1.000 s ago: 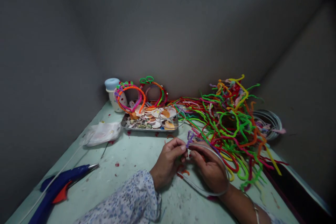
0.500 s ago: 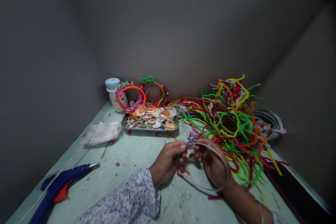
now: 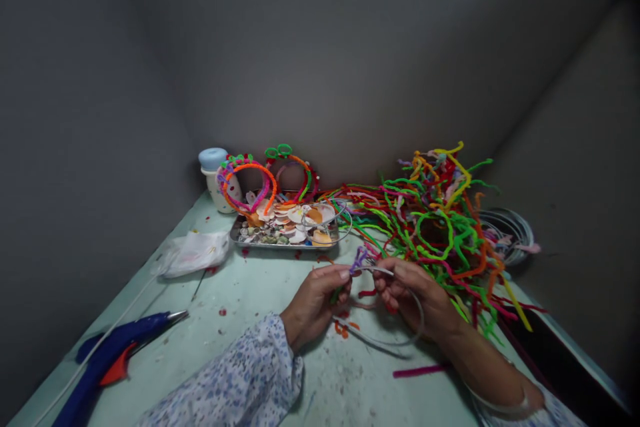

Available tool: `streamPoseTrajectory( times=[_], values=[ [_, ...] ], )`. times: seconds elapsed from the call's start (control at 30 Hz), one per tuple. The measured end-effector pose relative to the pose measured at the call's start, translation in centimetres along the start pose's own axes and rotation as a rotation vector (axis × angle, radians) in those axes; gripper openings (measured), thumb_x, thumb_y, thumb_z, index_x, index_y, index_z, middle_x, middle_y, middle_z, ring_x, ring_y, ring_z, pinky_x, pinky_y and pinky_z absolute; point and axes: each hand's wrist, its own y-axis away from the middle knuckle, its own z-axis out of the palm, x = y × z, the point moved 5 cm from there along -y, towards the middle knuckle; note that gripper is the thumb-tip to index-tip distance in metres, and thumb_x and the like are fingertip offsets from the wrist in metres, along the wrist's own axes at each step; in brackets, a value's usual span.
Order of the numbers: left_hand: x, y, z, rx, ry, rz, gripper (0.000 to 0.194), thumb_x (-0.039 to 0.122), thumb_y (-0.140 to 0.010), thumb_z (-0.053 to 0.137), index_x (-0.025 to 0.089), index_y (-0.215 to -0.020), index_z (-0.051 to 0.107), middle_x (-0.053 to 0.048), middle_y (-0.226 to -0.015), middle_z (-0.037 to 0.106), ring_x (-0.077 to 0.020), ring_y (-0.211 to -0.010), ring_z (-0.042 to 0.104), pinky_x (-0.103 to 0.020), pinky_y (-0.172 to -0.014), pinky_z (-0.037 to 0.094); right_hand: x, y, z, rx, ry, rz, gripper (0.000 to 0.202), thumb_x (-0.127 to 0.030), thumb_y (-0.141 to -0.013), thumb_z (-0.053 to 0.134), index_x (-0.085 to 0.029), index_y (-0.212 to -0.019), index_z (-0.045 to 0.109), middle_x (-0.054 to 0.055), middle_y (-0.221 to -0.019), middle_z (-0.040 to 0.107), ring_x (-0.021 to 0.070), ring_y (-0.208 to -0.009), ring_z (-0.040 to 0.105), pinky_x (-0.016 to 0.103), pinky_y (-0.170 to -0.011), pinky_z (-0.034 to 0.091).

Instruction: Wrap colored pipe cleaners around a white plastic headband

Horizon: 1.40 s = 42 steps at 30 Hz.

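Note:
A thin grey-white headband is held in front of me, its curve hanging below my fingers. My left hand pinches its upper end, where a purple pipe cleaner is twisted around it in small loops. Something green shows under the left fingers. My right hand has thumb and fingers closed on the same band a little further right. Below the hands lie small orange pipe cleaner pieces and a magenta pipe cleaner.
A metal tray holds shells and small stones, with decorated headbands at its back. A tangled pipe cleaner pile fills the right. At left are a glue gun, a plastic bag and a lidded jar.
My right hand has shifted slightly right and up along the band, and the band's lower curve has turned a little left. The magenta pipe cleaner shows more. My left hand keeps its pinch.

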Motion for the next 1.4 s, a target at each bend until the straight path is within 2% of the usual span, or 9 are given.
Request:
streamPoseTrajectory(
  times=[0.2, 0.47, 0.7, 0.83, 0.97, 1.03, 1.17, 1.4],
  values=[
    [0.0, -0.1, -0.3, 0.031, -0.042, 0.011, 0.012, 0.021, -0.067, 0.074, 0.011, -0.072, 0.068, 0.001, -0.061, 0.052, -0.0053, -0.055, 0.044, -0.017, -0.052, 0.032, 0.6, -0.4, -0.9, 0.073, 0.038, 0.01, 0.02, -0.033, -0.072, 0.069, -0.014, -0.08, 0.069, -0.001, -0.057, 0.055, 0.0057, -0.043, 0.046, 0.015, -0.04, 0.037],
    [-0.1, -0.3, -0.8, 0.066, -0.083, -0.005, 0.018, 0.02, -0.068, 0.074, 0.014, -0.084, 0.071, 0.001, -0.062, 0.056, -0.005, -0.054, 0.048, -0.017, -0.054, 0.037, 1.4, -0.8, -1.3, 0.094, 0.035, -0.038, 0.023, -0.037, -0.076, 0.066, -0.014, -0.077, 0.068, -0.006, -0.047, 0.038, 0.0061, -0.041, 0.035, 0.017, -0.039, 0.029],
    [-0.1, -0.2, -0.8, 0.071, -0.076, -0.002, 0.02, 0.022, -0.066, 0.076, 0.014, -0.083, 0.072, 0.001, -0.064, 0.057, -0.0051, -0.055, 0.049, -0.017, -0.054, 0.037, 1.5, -0.9, -1.7, 0.107, 0.073, -0.06, 0.02, -0.036, -0.074, 0.067, -0.016, -0.075, 0.067, -0.007, -0.046, 0.035, 0.0053, -0.039, 0.032, 0.018, -0.038, 0.022],
    [-0.2, 0.0, -0.8, 0.082, -0.096, -0.025, 0.02, 0.021, -0.062, 0.078, 0.014, -0.081, 0.072, 0.0, -0.067, 0.06, -0.0058, -0.057, 0.05, -0.019, -0.057, 0.038, 1.3, -0.5, -1.3, 0.055, 0.035, -0.005, 0.021, -0.036, -0.069, 0.07, -0.016, -0.077, 0.069, -0.006, -0.047, 0.037, 0.0051, -0.039, 0.031, 0.017, -0.038, 0.026],
    [-0.4, 0.2, -0.3, -0.018, -0.179, -0.054, 0.02, 0.021, -0.064, 0.076, 0.012, -0.081, 0.072, -0.003, -0.069, 0.062, -0.0085, -0.06, 0.052, -0.021, -0.06, 0.038, 1.4, 0.0, -0.5, -0.116, -0.03, 0.116, 0.023, -0.035, -0.064, 0.07, -0.013, -0.07, 0.069, -0.004, -0.05, 0.042, 0.0051, -0.042, 0.033, 0.017, -0.04, 0.034],
    [-0.4, 0.3, -0.1, -0.044, -0.215, -0.045, 0.021, 0.022, -0.065, 0.075, 0.011, -0.082, 0.072, -0.004, -0.069, 0.062, -0.0088, -0.059, 0.052, -0.022, -0.06, 0.037, 1.4, 0.2, -0.4, -0.159, -0.067, 0.14, 0.021, -0.033, -0.063, 0.069, -0.012, -0.068, 0.069, -0.003, -0.051, 0.044, 0.0047, -0.042, 0.033, 0.016, -0.039, 0.034],
    [-0.2, 0.3, 0.0, 0.005, -0.234, -0.002, 0.024, 0.024, -0.063, 0.077, 0.011, -0.083, 0.073, -0.005, -0.07, 0.063, -0.0093, -0.059, 0.051, -0.022, -0.059, 0.036, 1.5, 0.1, -0.6, -0.155, -0.099, 0.137, 0.019, -0.03, -0.063, 0.067, -0.012, -0.068, 0.067, -0.004, -0.051, 0.043, 0.0037, -0.041, 0.032, 0.014, -0.038, 0.032],
    [-0.1, 0.5, 0.1, 0.056, -0.21, -0.005, 0.024, 0.024, -0.06, 0.079, 0.013, -0.081, 0.073, -0.002, -0.065, 0.061, -0.0077, -0.056, 0.05, -0.021, -0.057, 0.035, 1.5, 0.1, -0.7, -0.134, -0.106, 0.121, 0.017, -0.03, -0.064, 0.065, -0.013, -0.064, 0.064, -0.005, -0.046, 0.042, 0.0036, -0.036, 0.03, 0.016, -0.038, 0.026]
  ],
)
